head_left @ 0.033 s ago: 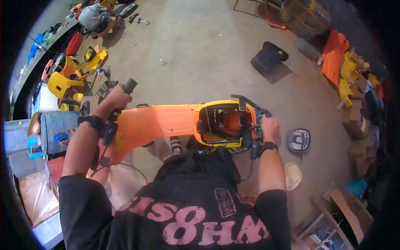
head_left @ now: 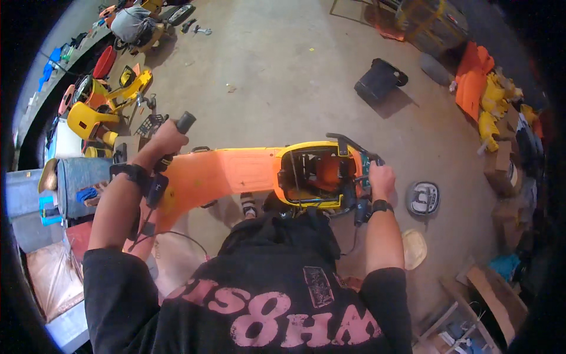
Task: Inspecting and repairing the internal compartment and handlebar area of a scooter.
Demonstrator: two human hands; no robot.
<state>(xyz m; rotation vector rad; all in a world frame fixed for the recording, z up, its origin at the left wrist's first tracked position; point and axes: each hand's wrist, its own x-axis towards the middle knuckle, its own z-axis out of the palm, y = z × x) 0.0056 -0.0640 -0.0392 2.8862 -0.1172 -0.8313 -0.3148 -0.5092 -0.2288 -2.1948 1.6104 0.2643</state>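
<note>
An orange and yellow scooter body (head_left: 244,169) lies crosswise below me, with an open compartment at its right end showing a dark interior. My left hand (head_left: 168,137) is closed round a handlebar with a black grip (head_left: 186,121) at the scooter's left end, the grip's tip sticking out beyond it. My right hand (head_left: 381,177) is closed on the black rear rail (head_left: 348,141) at the right end, beside a green plate. Black straps and devices sit on both wrists. A sandalled foot (head_left: 249,205) shows under the scooter.
Yellow plastic parts (head_left: 88,123) and bins (head_left: 85,186) line the left. A black bucket (head_left: 377,82) lies ahead on the right. Orange panels (head_left: 469,82), cardboard boxes (head_left: 504,171) and a grey-white seat-like part (head_left: 422,197) are at the right. A wheeled vehicle (head_left: 135,29) stands back left.
</note>
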